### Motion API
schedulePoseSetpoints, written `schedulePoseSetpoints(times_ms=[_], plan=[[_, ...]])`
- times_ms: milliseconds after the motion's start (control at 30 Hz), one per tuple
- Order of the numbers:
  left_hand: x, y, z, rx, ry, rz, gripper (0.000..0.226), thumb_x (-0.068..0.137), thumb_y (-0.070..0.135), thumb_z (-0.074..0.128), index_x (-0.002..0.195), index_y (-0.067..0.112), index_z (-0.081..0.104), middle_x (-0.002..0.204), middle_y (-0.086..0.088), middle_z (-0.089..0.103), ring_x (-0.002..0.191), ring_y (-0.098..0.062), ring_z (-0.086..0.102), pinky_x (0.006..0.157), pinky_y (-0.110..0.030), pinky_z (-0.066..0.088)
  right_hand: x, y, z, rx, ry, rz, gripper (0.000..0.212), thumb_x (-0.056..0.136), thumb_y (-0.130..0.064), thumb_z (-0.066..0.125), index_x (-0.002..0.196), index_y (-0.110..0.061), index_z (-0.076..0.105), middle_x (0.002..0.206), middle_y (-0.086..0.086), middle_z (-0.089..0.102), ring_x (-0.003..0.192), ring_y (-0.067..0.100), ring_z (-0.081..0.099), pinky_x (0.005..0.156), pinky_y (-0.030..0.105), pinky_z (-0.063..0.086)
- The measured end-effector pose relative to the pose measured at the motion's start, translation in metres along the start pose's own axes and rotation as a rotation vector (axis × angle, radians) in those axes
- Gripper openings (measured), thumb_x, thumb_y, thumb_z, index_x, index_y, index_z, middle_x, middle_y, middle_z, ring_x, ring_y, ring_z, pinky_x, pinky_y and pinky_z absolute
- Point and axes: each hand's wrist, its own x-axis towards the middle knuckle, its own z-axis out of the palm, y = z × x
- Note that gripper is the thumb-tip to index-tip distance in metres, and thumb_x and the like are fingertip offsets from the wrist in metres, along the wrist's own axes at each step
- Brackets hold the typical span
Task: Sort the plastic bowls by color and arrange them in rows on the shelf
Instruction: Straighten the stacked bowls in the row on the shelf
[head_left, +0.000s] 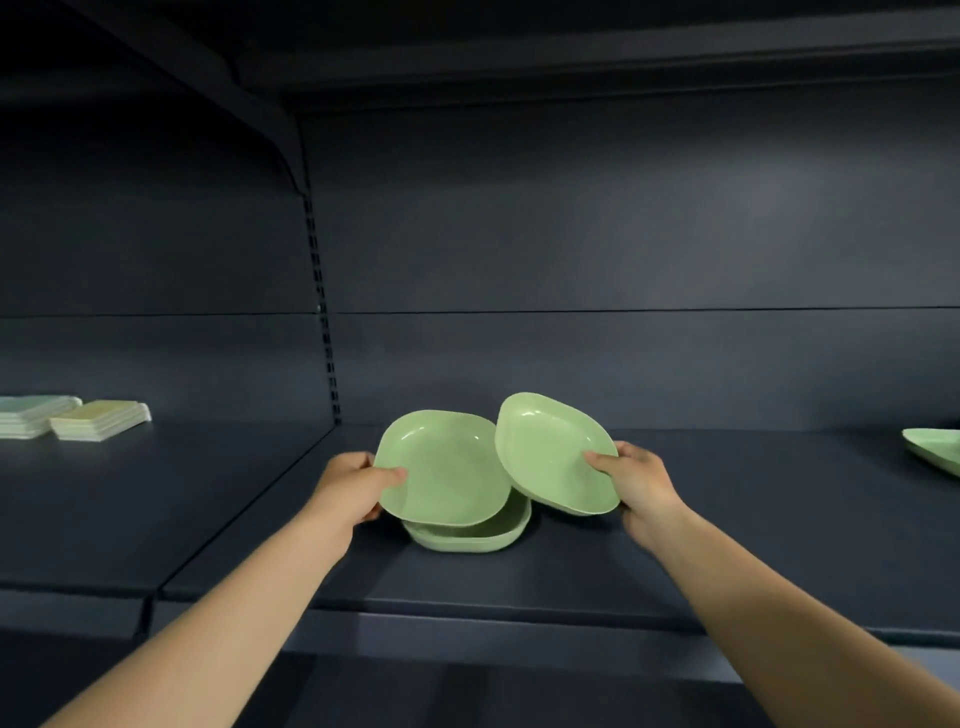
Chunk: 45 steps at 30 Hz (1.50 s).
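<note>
While both arms reach in from the bottom of the view, the dark shelf (675, 561) spreads across the scene under another board above. At its centre a green bowl (483, 538) rests flat on the shelf. Tilted over it, a second green bowl (441, 467) is pinched at its nine o'clock rim by the left hand (353, 486), thumb on the inside. At three o'clock from that one, touching its edge, a third green bowl (553, 454) is tipped up, gripped at its four o'clock rim by the right hand (641, 486). Far off at three o'clock, part of another green bowl (935, 449) lies on the shelf. At nine o'clock sit two pale stacks (78, 418).
</note>
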Motion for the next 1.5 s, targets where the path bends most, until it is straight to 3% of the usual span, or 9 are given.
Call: schedulePoseSetpoints(times_ms=[200, 333, 533, 767, 900, 1000, 1133, 1267, 1500], plan=[[-0.006, -0.019, 0.011, 0.013, -0.02, -0.021, 0.017, 0.085, 0.01, 0.065, 0.075, 0.007, 0.052, 0.066, -0.008, 0.053, 0.051, -0.018, 0.041, 0.048, -0.025, 0.034, -0.008, 0.012, 0.005, 0.055, 0.009, 0.001, 0.007, 0.088, -0.006, 0.062, 0.094, -0.009, 0.063, 0.103, 0.013, 0.068, 0.097, 0.032, 0.064, 0.085, 0.043, 0.052], [-0.001, -0.021, 0.018, 0.023, 0.002, 0.002, 0.029, 0.081, 0.008, 0.068, 0.066, 0.011, 0.043, 0.063, -0.007, 0.046, 0.052, -0.019, 0.038, 0.047, -0.024, 0.028, -0.008, 0.011, 0.002, 0.08, 0.001, 0.005, 0.006, 0.088, -0.004, 0.061, 0.092, -0.008, 0.063, 0.102, 0.015, 0.068, 0.096, 0.034, 0.064, 0.089, 0.046, 0.051], [0.001, -0.026, 0.021, 0.031, 0.003, 0.02, 0.022, 0.076, 0.014, 0.075, 0.074, 0.007, 0.054, 0.069, -0.007, 0.053, 0.053, -0.018, 0.039, 0.046, -0.024, 0.028, -0.005, 0.013, 0.001, 0.103, 0.01, 0.005, 0.008, 0.088, -0.004, 0.061, 0.095, -0.007, 0.062, 0.105, 0.016, 0.068, 0.094, 0.033, 0.064, 0.085, 0.044, 0.051], [-0.003, -0.028, 0.026, -0.108, 0.032, 0.153, 0.029, 0.08, 0.023, 0.074, 0.105, 0.017, 0.061, 0.078, 0.001, 0.052, 0.071, -0.011, 0.052, 0.065, -0.026, 0.04, -0.001, 0.016, 0.001, 0.052, -0.003, -0.011, 0.013, 0.089, -0.004, 0.06, 0.102, -0.003, 0.063, 0.106, 0.016, 0.069, 0.099, 0.034, 0.065, 0.088, 0.044, 0.051], [0.001, -0.028, 0.025, -0.172, -0.015, 0.141, 0.031, 0.085, 0.034, 0.067, 0.111, 0.019, 0.062, 0.109, 0.005, 0.064, 0.101, -0.008, 0.058, 0.086, -0.024, 0.04, 0.001, 0.015, 0.009, -0.024, 0.017, 0.016, 0.012, 0.086, 0.0, 0.06, 0.097, -0.003, 0.064, 0.103, 0.017, 0.069, 0.098, 0.035, 0.065, 0.088, 0.043, 0.051], [0.002, -0.027, 0.023, -0.18, -0.06, 0.14, 0.029, 0.09, 0.038, 0.059, 0.114, 0.022, 0.062, 0.116, 0.006, 0.063, 0.111, -0.011, 0.056, 0.097, -0.028, 0.04, 0.004, 0.011, 0.025, -0.057, 0.005, 0.086, 0.012, 0.082, 0.004, 0.059, 0.09, -0.004, 0.063, 0.098, 0.018, 0.068, 0.088, 0.034, 0.064, 0.079, 0.039, 0.05], [0.004, -0.028, 0.025, -0.161, -0.078, 0.161, 0.033, 0.092, 0.034, 0.058, 0.121, 0.02, 0.061, 0.121, 0.008, 0.061, 0.111, -0.007, 0.053, 0.091, -0.021, 0.034, 0.006, 0.012, 0.054, -0.149, -0.003, 0.047, 0.016, 0.077, 0.004, 0.06, 0.085, -0.009, 0.062, 0.088, 0.015, 0.065, 0.075, 0.026, 0.057, 0.055, 0.026, 0.04], [0.006, -0.03, 0.027, -0.123, -0.102, 0.165, 0.04, 0.09, 0.026, 0.062, 0.128, 0.018, 0.055, 0.124, 0.005, 0.059, 0.108, -0.006, 0.053, 0.087, -0.019, 0.032, 0.0, 0.022, 0.069, -0.287, 0.011, -0.048, 0.021, 0.079, 0.002, 0.057, 0.086, -0.017, 0.062, 0.085, 0.0, 0.064, 0.081, 0.016, 0.058, 0.066, 0.025, 0.044], [0.012, -0.036, 0.027, 0.025, -0.119, 0.167, 0.058, 0.083, 0.0, 0.065, 0.136, 0.017, 0.048, 0.132, 0.002, 0.055, 0.116, -0.012, 0.051, 0.093, -0.023, 0.037, -0.012, 0.028, 0.068, -0.523, -0.1, -0.154, 0.035, 0.075, 0.007, 0.054, 0.099, -0.017, 0.062, 0.084, -0.008, 0.065, 0.085, 0.015, 0.063, 0.061, 0.016, 0.046]])
